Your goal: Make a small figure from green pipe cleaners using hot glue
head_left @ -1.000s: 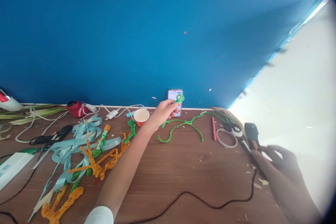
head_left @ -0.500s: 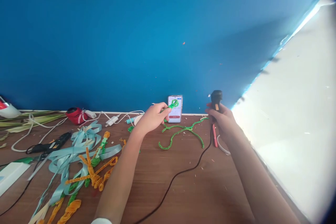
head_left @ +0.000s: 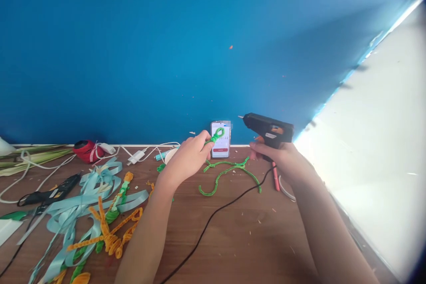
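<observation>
Closed round a black hot glue gun (head_left: 266, 128), my right hand (head_left: 281, 155) holds it above the table with its nozzle toward the left. The gun's dark cord runs down across the wood. My left hand (head_left: 191, 153) pinches a green pipe cleaner piece (head_left: 218, 134) with a loop at its tip, in front of an upright phone (head_left: 221, 150). Below, between the hands, several twisted green pipe cleaners (head_left: 218, 179) lie on the table. One end of them reaches up to my right hand's fingers; I cannot tell whether it touches.
Pale blue ribbon (head_left: 71, 213), orange pipe cleaners (head_left: 109, 239) and a second black glue gun (head_left: 55, 191) crowd the left. Behind them sit a red bundle (head_left: 87, 151) and a white charger (head_left: 136, 156). A red stick (head_left: 276, 177) lies beside my right hand. The blue wall (head_left: 166, 53) bounds the table.
The glue gun has turned in my right hand, so its side shows and its nozzle points left. My left hand still holds the looped green piece before the phone. The view has shifted slightly.
</observation>
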The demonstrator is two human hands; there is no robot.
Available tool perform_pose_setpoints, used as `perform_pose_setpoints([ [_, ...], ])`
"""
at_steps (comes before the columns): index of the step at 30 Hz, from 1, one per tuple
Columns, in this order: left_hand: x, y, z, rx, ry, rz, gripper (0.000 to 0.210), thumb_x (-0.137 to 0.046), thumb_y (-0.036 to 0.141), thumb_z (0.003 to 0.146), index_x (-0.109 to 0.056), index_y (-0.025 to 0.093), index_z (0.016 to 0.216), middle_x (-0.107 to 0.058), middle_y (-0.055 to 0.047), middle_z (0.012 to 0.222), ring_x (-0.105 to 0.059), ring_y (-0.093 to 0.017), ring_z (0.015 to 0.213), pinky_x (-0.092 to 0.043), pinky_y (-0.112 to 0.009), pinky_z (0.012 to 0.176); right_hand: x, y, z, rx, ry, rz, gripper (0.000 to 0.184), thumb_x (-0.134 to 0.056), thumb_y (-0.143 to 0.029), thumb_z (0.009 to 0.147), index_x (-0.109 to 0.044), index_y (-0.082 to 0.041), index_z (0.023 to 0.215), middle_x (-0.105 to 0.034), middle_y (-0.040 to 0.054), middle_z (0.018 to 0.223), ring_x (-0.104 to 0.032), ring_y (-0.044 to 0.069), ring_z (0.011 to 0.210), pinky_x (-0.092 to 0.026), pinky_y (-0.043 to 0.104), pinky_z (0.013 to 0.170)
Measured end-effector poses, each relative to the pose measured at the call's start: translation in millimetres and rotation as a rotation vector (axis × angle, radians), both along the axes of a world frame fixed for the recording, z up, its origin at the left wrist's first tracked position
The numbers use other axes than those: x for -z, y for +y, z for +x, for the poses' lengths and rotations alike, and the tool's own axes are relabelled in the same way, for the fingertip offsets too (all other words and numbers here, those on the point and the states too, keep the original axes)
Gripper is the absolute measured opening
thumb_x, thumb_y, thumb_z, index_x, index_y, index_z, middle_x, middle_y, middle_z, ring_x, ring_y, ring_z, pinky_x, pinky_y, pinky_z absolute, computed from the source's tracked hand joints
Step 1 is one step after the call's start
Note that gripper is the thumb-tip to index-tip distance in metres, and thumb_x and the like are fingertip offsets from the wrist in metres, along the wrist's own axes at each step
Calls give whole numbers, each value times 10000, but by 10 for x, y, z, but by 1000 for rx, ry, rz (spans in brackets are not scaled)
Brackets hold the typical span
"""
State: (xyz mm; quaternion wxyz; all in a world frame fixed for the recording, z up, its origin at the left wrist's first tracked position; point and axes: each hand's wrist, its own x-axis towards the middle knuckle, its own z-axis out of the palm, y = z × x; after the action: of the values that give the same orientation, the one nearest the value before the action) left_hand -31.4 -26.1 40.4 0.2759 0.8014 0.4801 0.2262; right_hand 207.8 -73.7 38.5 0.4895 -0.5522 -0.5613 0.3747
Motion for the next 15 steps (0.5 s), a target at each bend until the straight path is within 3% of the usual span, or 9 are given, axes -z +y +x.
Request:
perform_pose_setpoints([
  [4,10,-9,6,-18,77,67,273,-377,458,953,-534,238,911,-608,-28,748,-505,-181,635,-228,-283,553,-13,-85,-91,-67,-109,-32,324,-613,-450,835,-602,-172,670,-649,40,652,-509,124,553,-423,260,531],
  [10,-87,-194,44,-42,113,96,309,-376,495,950,-563,249,927,-536,1,616,-430,-166,518,-201,-285,533,-54,-215,-223,-20,-184,69,337,-669,-459,802,-666,-225,1044,-648,18,660,-596,190,610,-478,293,524],
  [15,-140,-251,85,-16,53,149,328,-380,494,955,-597,251,915,-584,-1,665,-448,-154,535,-210,-277,543,-118,-267,-205,-21,-220,121,370,-678,-457,801,-697,-239,1099,-685,34,703,-647,240,715,-533,332,596],
])
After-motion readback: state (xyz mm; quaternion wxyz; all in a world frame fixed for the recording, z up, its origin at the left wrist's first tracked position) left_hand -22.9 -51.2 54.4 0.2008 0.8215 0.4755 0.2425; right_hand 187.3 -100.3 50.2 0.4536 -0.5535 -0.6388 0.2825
